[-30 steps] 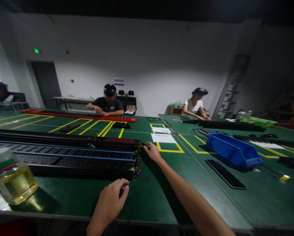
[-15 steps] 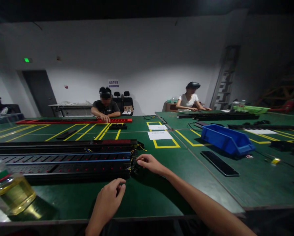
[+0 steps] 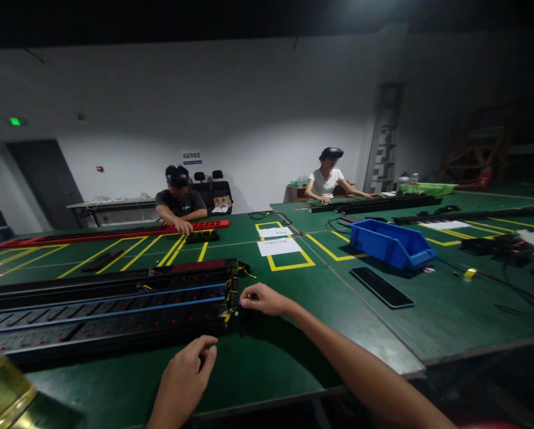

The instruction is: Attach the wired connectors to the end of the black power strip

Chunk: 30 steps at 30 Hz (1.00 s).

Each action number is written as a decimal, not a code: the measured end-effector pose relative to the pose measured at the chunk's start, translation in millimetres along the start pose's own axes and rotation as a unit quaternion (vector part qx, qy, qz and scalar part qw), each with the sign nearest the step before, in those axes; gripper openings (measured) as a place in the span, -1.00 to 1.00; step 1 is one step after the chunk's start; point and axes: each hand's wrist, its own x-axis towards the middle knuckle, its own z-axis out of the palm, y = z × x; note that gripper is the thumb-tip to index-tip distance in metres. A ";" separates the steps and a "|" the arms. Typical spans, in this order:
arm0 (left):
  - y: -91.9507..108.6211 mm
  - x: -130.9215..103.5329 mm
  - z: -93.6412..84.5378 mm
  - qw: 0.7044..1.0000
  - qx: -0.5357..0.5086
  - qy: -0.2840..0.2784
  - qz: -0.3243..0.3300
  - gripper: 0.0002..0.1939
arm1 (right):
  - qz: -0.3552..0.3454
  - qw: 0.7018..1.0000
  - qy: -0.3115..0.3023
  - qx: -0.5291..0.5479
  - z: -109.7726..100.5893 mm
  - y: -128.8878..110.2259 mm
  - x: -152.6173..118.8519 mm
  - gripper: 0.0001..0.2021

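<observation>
A long black rail-like assembly (image 3: 137,319) with blue strips and rows of red dots lies on the green table, its end toward me at centre. Loose yellow and black wires (image 3: 229,301) stick out at that end. My right hand (image 3: 264,300) is at this end with thumb and fingers pinched together; what they hold, if anything, is hidden. My left hand (image 3: 184,375) is by the assembly's near edge, its fingers loosely curled and thumb apart, with nothing visible in it.
A bottle of yellow liquid (image 3: 8,393) stands at lower left. Right of my arm lie a phone (image 3: 381,287) and a blue bin (image 3: 383,247). Paper sheets (image 3: 279,245) lie farther back. Two people work across the table, one at a red rail (image 3: 92,233); another hand shows at the right edge.
My view has turned right, so most things sit farther left. My hands stay near the same end of the assembly. The person at the red rail has reached toward a black part.
</observation>
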 end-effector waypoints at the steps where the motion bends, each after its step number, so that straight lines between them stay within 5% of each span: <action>1: -0.4 0.1 0.2 1.000 0.001 0.001 0.002 -0.56 | 0.006 1.000 -0.010 0.001 -6.9 2.3 -1.0 -0.60; 5: -1.3 0.0 0.9 1.000 0.002 0.002 0.010 -0.57 | 0.052 0.999 -0.002 -0.002 -38.9 17.3 -10.6 -0.59; 11: 0.8 -1.3 0.5 1.000 -0.013 0.007 0.018 -0.59 | 0.186 0.971 0.141 -0.057 -80.8 44.0 -32.1 -0.69; 18: 1.4 -3.3 -0.6 1.000 -0.017 0.012 0.017 -0.59 | 0.313 0.872 0.304 -0.222 -97.7 68.7 -49.1 -0.80; 26: 3.7 -2.6 -1.2 1.000 -0.015 0.010 0.020 -0.58 | 0.319 0.854 0.311 -0.267 -97.2 58.6 -53.5 -0.87; 30: 5.0 -3.7 -2.0 1.000 -0.017 0.008 0.018 -0.59 | 0.184 0.893 0.294 -0.287 -71.6 30.3 -37.4 -0.81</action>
